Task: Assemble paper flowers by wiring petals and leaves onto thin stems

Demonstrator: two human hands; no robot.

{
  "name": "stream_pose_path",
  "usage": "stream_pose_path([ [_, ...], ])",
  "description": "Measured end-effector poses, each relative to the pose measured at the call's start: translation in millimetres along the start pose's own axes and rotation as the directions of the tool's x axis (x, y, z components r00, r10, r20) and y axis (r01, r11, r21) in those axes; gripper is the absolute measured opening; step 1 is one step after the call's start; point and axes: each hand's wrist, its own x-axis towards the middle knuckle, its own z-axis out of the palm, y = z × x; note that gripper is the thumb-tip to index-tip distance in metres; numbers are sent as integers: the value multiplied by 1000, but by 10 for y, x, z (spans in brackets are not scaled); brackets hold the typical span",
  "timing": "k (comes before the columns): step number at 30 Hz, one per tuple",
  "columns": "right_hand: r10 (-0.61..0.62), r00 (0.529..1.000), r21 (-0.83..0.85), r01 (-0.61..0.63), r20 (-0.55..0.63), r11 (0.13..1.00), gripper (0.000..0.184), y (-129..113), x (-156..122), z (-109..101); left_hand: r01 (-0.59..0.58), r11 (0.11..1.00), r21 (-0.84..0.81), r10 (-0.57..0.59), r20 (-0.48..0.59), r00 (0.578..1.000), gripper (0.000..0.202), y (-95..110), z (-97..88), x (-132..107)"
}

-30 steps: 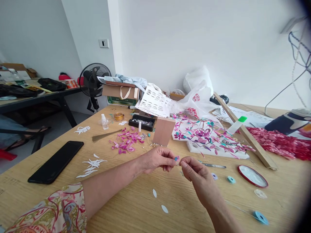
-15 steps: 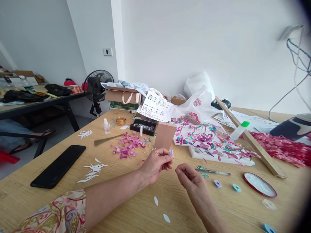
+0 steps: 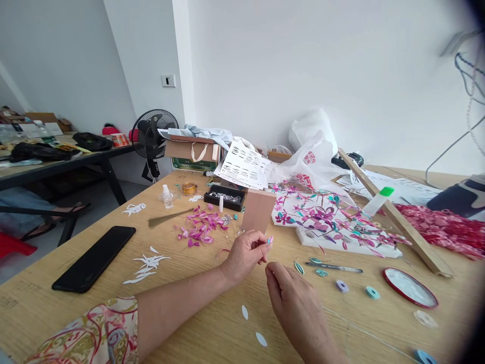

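Fingers of my L hand point(image 3: 246, 253) pinched on small pink-teal paper bit point(image 3: 269, 239), held above table point(image 3: 212, 313) nr wood block point(image 3: 257, 210). R hand point(image 3: 291, 298) curled just below; can't tell if gripping anything.

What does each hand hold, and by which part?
The left hand pinches a pink-and-teal paper piece by its lower end. The right hand: cannot tell.

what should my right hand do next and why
Probably raise the right hand to the small pink and teal piece pinched in the left hand: it is held above the table, and the right hand curls just below it, not touching.
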Motion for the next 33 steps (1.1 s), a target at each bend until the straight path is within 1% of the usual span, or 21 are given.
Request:
stream_pose_path([
  [4,1,999,-60,-3,-34,998,31,89,30,-132,-164,955,246,162,31,986,11,-6,-25,4],
  [6,35,997,-76,-40,-64,996,31,174,50,-207,-197,940,279,183,75,980,14,1,-25,-2],
  [7,59,995,-69,-64,-75,996,30,219,58,-239,-189,947,260,169,99,981,15,4,-21,-8],
  [8,83,993,-50,-87,-80,995,29,263,65,-263,-159,963,217,134,128,983,17,7,-15,-15],
  [10,135,988,7,-135,-69,991,27,341,74,-284,-46,995,90,27,202,979,19,12,3,-30],
  [12,178,984,67,-175,-33,982,25,399,77,-273,74,997,-37,-61,281,958,22,25,21,-43],
  [14,214,977,111,-214,14,970,25,437,75,-244,151,979,-137,-98,333,938,25,45,34,-51],
  [16,241,969,142,-248,61,958,26,455,73,-213,212,953,-218,-124,359,925,27,66,36,-53],
  [20,282,952,171,-300,121,939,29,461,78,-176,330,896,-296,-198,398,896,26,85,14,-50],
  [22,297,946,177,-317,133,932,29,464,83,-173,366,883,-294,-226,416,881,25,85,0,-47],
  [24,311,940,184,-334,141,925,29,472,87,-179,382,880,-284,-245,418,875,25,83,-9,-45],
  [29,359,923,218,-382,139,898,27,493,94,-210,392,882,-261,-276,388,879,26,67,-11,-34],
  [33,357,922,225,-383,150,896,27,484,101,-230,395,879,-267,-296,344,891,26,43,-16,-23],
])
